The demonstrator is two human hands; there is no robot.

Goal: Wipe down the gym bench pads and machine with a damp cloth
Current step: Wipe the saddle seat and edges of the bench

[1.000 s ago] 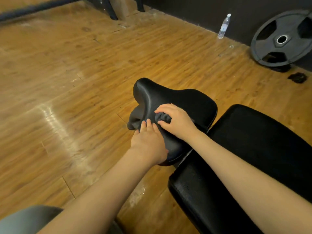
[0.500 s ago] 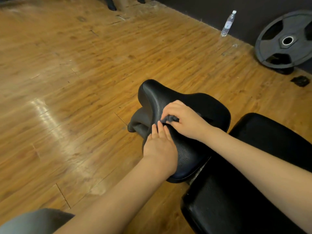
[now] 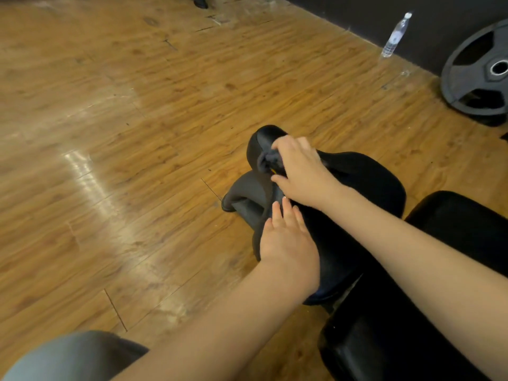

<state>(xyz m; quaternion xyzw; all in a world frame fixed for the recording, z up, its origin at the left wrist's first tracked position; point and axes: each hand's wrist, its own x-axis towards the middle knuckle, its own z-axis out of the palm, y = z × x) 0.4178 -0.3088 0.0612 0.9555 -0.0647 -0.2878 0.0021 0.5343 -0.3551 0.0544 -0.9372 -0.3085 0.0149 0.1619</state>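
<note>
Wood floor (image 3: 137, 133) behind; your right hand (image 3: 301, 171) grips bunched dark cloth (image 3: 268, 159), now slid up to seat pad (image 3: 365, 188) front horn; left hand (image 3: 288, 243) flat, fingers straight, bracing pad below grip; near edge next.

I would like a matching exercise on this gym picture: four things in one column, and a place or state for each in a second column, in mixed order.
Things:
1. right hand
2. left hand
3. water bottle
4. weight plate

Places or states:
A. stands upright on the floor by the dark wall
B. lies flat on the black seat pad
C. grips a dark cloth on the pad's raised front
D. leans at the right edge of the view

Pairs: 1-C, 2-B, 3-A, 4-D
</note>
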